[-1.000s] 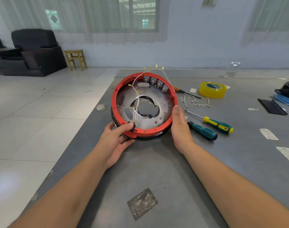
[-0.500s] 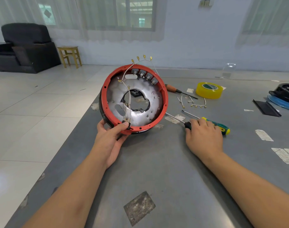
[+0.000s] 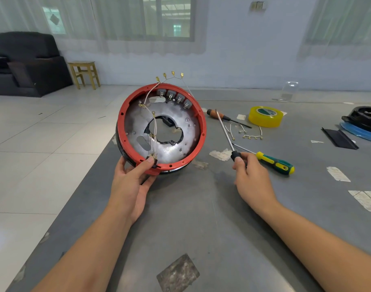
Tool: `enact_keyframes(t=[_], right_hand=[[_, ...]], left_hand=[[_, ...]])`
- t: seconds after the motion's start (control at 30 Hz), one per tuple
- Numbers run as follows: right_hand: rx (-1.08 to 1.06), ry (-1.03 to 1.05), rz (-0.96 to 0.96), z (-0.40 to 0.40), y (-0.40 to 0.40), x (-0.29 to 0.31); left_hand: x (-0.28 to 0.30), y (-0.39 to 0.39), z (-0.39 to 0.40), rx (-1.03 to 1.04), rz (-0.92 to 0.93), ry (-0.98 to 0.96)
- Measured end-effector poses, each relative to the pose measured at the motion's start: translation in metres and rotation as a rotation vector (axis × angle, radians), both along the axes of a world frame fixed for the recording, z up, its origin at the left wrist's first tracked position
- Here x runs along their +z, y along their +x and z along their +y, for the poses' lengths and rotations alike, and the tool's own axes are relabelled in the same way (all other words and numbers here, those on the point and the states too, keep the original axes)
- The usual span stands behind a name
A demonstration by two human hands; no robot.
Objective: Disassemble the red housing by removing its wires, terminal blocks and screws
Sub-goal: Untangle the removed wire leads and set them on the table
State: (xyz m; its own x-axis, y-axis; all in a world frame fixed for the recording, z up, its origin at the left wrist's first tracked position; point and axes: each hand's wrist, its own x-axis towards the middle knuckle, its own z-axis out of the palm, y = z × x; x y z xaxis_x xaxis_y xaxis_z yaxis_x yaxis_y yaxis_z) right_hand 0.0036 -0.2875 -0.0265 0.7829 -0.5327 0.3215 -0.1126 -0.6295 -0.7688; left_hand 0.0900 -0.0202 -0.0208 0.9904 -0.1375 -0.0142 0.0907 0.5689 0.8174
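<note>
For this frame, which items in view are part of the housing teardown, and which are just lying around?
In use:
- red housing, tilted up, held by left hand
- wires on it
- four terminal blocks inside the rim
- screwdriver gripped by right hand

Lying about:
- yellow tape roll
- green-and-yellow screwdriver
- orange-handled screwdriver
- loose wire pieces
- wooden stool

The right hand, which was bracing the rim of the red housing a second ago and then reaching down to the table, is now lifting a long screwdriver with its shaft pointing up. The left hand is tipping the housing more upright
</note>
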Motion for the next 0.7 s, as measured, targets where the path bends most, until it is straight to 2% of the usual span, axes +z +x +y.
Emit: enact_keyframes(t=[0.1, 0.23, 0.43, 0.7], right_hand=[[0.118, 0.043, -0.109, -0.001, -0.004, -0.002], [0.306, -0.147, -0.086, -0.012, -0.009, 0.004], [0.357, -0.429, 0.089, -0.015, -0.009, 0.008], [0.413, -0.776, -0.063, -0.020, -0.014, 0.020]], left_hand=[[0.000, 0.003, 0.006, 0.003, -0.006, 0.020], [0.000, 0.006, 0.012, -0.022, -0.025, 0.043], [0.003, 0.008, 0.017, -0.104, -0.005, 0.084], [0.002, 0.012, 0.017, -0.101, -0.007, 0.189]])
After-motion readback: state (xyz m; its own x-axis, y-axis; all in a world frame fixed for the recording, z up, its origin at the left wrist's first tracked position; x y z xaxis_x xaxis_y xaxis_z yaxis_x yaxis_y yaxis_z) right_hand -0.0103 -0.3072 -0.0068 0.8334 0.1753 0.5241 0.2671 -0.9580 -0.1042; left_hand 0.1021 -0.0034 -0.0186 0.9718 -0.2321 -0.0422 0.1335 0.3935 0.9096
